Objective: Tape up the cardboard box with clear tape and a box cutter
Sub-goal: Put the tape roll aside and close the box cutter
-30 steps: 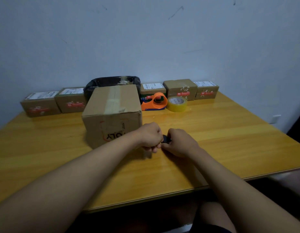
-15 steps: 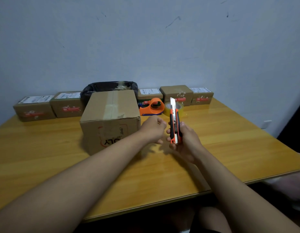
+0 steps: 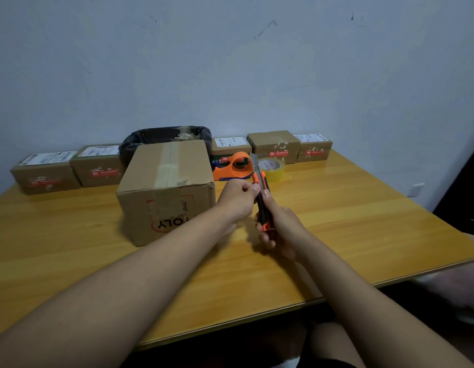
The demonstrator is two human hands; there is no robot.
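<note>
A brown cardboard box (image 3: 166, 189) stands on the wooden table (image 3: 350, 224), with a strip of clear tape along its top seam. To its right, my right hand (image 3: 279, 229) grips an orange and black box cutter (image 3: 261, 192), held upright with the blade out at the top. My left hand (image 3: 237, 199) pinches the cutter's upper body with its fingertips. Behind the hands lie an orange tape dispenser (image 3: 235, 167) and a roll of clear yellowish tape (image 3: 273, 170).
Several small cardboard parcels (image 3: 46, 172) line the wall at the table's back edge. A black bag (image 3: 164, 136) sits behind the box. The table's front edge runs just below my forearms. A wall socket (image 3: 417, 189) shows at the right.
My hands were closed together low on the table. The right hand has raised the cutter upright with the blade out, and the left hand now pinches its upper part.
</note>
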